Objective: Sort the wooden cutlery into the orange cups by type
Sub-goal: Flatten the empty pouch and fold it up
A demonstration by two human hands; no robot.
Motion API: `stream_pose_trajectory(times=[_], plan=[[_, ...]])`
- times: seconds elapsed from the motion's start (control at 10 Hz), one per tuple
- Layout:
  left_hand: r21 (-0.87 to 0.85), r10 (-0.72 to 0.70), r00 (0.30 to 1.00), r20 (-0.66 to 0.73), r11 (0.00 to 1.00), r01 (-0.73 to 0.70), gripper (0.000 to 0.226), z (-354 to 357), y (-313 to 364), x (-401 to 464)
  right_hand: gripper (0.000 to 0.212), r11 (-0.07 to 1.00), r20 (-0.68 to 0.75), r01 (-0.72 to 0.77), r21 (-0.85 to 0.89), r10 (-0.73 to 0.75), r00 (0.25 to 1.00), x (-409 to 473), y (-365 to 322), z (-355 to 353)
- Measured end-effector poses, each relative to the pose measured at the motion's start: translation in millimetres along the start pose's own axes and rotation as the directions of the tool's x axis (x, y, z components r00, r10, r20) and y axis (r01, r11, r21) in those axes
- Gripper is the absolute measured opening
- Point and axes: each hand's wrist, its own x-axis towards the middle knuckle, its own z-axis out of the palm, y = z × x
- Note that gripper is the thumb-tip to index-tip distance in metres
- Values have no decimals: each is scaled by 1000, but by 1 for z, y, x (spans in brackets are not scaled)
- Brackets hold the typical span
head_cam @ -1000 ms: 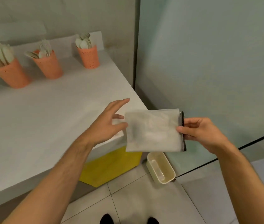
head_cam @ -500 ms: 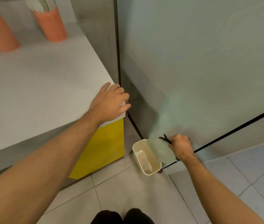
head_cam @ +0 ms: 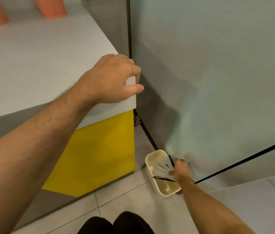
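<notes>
Only the bottoms of two orange cups [head_cam: 51, 7] show at the top left on the white table [head_cam: 32, 65]; their cutlery is out of frame. My left hand [head_cam: 114, 78] grips the table's near right corner, fingers curled over the edge. Down by the floor, my right hand [head_cam: 178, 169] holds a crumpled white bag with black edging [head_cam: 163, 166] inside a small cream bin [head_cam: 167, 191].
A yellow panel [head_cam: 99, 152] fronts the table below its top. A grey-green wall with a black strip [head_cam: 234, 164] rises on the right. The floor is pale tile, and my dark shoes [head_cam: 116, 223] show at the bottom edge.
My right hand brought the white bag from chest height down into the cream bin. My left hand let go of the bag and took hold of the table corner. The view tilted downward.
</notes>
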Motion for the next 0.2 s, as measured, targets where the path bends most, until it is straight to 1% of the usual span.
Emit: stream_pose_trajectory(times=[0.1, 0.2], plan=[[-81, -13, 1000, 22, 997, 15, 25, -5, 2, -1, 28, 999, -23, 16, 28, -16, 1000, -3, 4, -3], [-276, -98, 995, 10, 956, 97, 26, -16, 8, -6, 32, 997, -8, 66, -31, -66, 998, -23, -7, -29]])
